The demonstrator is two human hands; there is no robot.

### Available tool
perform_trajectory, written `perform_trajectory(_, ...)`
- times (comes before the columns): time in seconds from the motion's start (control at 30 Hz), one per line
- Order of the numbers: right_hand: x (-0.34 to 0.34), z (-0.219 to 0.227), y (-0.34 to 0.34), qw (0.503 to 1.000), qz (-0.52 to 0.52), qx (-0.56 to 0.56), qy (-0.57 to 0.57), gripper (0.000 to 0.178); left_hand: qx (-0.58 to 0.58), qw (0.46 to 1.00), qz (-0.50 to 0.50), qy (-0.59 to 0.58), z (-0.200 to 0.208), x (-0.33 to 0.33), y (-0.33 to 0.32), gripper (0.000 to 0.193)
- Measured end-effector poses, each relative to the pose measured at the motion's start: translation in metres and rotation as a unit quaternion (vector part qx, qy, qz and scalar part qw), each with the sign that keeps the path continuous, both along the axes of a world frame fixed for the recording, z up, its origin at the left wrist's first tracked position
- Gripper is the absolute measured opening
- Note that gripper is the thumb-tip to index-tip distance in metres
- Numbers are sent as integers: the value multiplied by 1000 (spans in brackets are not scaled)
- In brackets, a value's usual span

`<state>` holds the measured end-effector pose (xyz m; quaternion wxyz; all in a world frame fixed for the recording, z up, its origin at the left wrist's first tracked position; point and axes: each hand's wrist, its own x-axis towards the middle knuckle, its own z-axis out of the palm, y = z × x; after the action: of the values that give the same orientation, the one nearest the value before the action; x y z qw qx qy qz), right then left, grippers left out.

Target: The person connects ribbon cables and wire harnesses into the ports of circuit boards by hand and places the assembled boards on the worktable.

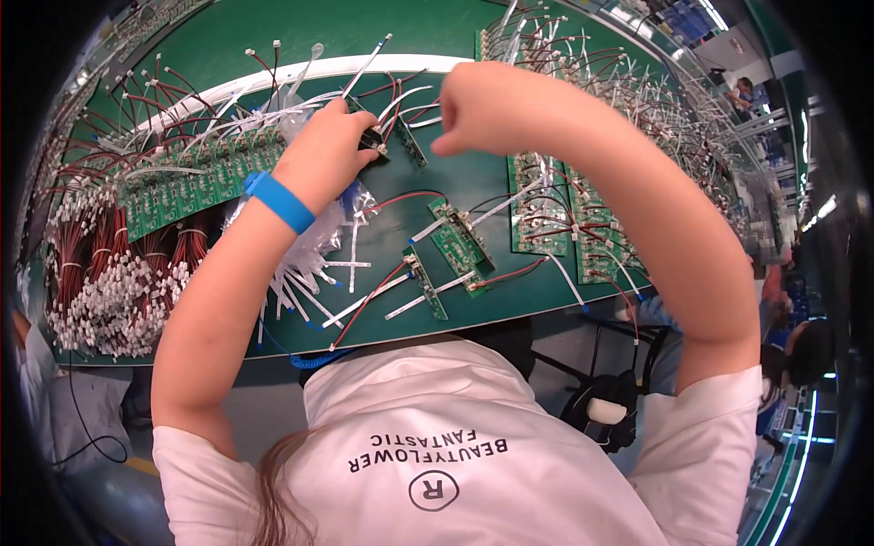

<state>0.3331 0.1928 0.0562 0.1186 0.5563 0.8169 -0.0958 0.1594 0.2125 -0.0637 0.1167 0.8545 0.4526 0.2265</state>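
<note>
My left hand (332, 141), below which sits a blue wrist strap (280, 202), pinches a small dark-edged circuit board (372, 142) between thumb and fingers. To its right my right hand (469, 109) is raised over the table with fingers curled; whatever they hold, if anything, is hidden. Between the two hands a narrow green circuit board (411, 144) lies tilted, with wires and white flat cables around it. Nearer to me rest a wider circuit board (458, 244) with cables attached and another narrow board (428, 287) with a red wire and flat cables.
At the left stand a row of green circuit boards (196, 175) and bundles of red-black wires (109, 282) with white connectors. A clear plastic bag (323, 232) with white flat cables lies beneath my left forearm. More wired boards (537, 214) fill the right side of the green table (382, 259).
</note>
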Motion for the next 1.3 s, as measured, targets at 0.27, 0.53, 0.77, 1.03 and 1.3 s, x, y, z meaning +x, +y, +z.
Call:
perform_trajectory(0.27, -24, -71, 58, 992, -70, -95, -44, 30, 16, 999, 45, 4, -7, 8, 26, 31)
perform_trajectory(0.53, 20, 10, 41, 980, -134, -28, 147, 19, 59, 996, 59, -22, 13, -5, 13, 44)
perform_trajectory(0.77, 24, 39, -87, 884, 33, 318, 341, 8, -116, 860, 76, -491, 97, -18, -107, 22)
perform_trajectory(1.03, -2, -11, -172, 807, 232, 437, 322, 24, -336, 597, -39, -727, 77, 13, -203, 48)
perform_trajectory(1.3, 15, -13, -188, 811, 27, 53, 582, 22, -399, 633, -52, -661, 72, 7, -219, 73)
